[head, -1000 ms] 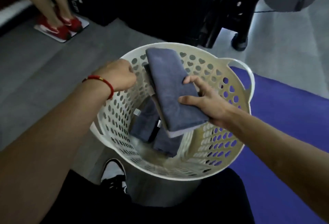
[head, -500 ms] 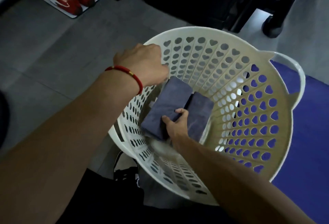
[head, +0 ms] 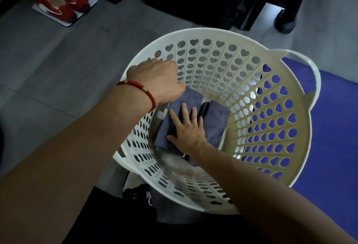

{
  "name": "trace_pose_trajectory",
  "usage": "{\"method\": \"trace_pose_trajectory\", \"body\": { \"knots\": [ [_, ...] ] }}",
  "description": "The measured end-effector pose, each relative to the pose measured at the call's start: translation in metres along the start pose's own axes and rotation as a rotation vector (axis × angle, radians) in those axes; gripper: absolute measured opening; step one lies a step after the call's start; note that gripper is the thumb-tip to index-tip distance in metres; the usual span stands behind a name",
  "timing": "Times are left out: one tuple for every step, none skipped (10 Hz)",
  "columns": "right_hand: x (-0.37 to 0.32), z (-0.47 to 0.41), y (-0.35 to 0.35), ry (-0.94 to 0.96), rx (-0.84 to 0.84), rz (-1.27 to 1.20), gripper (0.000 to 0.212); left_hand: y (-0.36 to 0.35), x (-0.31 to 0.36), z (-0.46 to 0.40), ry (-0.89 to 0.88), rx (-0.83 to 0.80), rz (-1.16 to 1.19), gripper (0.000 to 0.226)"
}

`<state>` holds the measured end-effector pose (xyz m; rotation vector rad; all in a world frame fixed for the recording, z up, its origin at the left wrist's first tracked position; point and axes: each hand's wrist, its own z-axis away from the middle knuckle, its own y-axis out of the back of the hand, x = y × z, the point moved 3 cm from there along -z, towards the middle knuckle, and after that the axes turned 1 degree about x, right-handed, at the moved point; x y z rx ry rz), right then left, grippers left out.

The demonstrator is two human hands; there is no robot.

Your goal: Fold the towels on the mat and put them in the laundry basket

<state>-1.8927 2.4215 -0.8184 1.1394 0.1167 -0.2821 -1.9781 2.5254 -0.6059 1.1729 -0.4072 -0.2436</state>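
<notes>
Head view: a white basket (head: 271, 81) with heart-shaped holes sits tilted toward the camera, partly on grey floor (head: 58, 69) and partly over a purple mat (head: 333, 127). Folded grey towels (head: 215, 119) lie on its bottom, packed side by side. The right hand (head: 188, 129) reaches down into the basket and lies flat on the towels, fingers straight and spread, pressing on the cloth and clasping nothing. The left hand (head: 157, 79), with a red bracelet (head: 139, 90) on the wrist, is at the basket's left rim; its fingers curl over the rim and seem to grip it, though the fingertips are hidden behind the hand. At top left, another person's feet in red shoes (head: 64, 5) stand on a small white board (head: 67, 22). A black stand with a wheel (head: 284, 22) is at top right.
</notes>
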Motion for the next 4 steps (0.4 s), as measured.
{"method": "trace_pose_trajectory", "body": {
  "knots": [
    [0.004, 0.005, 0.011, -0.002, 0.012, 0.022, 0.092, -0.007, 0.002, 0.006, -0.003, -0.015, -0.044, 0.042],
    [0.019, 0.015, 0.026, -0.08, -0.028, -0.119, 0.087, -0.009, 0.004, 0.012, -0.014, -0.019, -0.078, 0.041],
    [0.026, 0.024, 0.039, -0.09, -0.055, -0.136, 0.077, -0.014, 0.011, 0.018, -0.027, -0.051, -0.093, 0.041],
    [0.038, 0.043, 0.073, -0.073, -0.014, -0.169, 0.053, -0.007, 0.017, 0.025, -0.065, 0.04, 0.052, 0.034]
  ]
}}
